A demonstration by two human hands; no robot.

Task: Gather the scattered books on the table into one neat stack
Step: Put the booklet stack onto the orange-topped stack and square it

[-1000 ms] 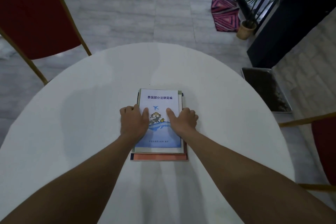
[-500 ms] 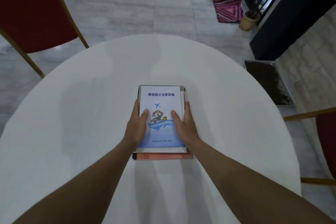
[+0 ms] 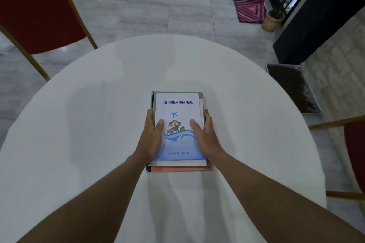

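The left hand (image 3: 152, 140) lies along the left side of the stack of books (image 3: 178, 165), its thumb on the top cover and its fingers curled down over the side edges. The right hand (image 3: 204, 138) does the same on the right side. Both hands are half closed, and together they press the stack between them; neither hand grips it alone, and the stack rests on the table.

Between the two thumbs is the top booklet (image 3: 177, 104), white and pale blue, with a small aeroplane and a line of Chinese characters. Under it, just before the wrists, an orange cover (image 3: 177, 168) comes out a little, and at the far corners thin greenish and blue edges show. So the stack is nearly square but not perfectly.

Around the hands is the round white table (image 3: 79, 124), and I see no other book on it. I judge the gathering is almost finished.

The books look thin and soft-covered, so the stack should be light, a bit flexible, and the glossy covers may slide over each other. It is better to hold it at the long sides, pushing inward evenly, then tap the near edge.

Beyond the table, far to the left, stands a red chair (image 3: 37, 10).
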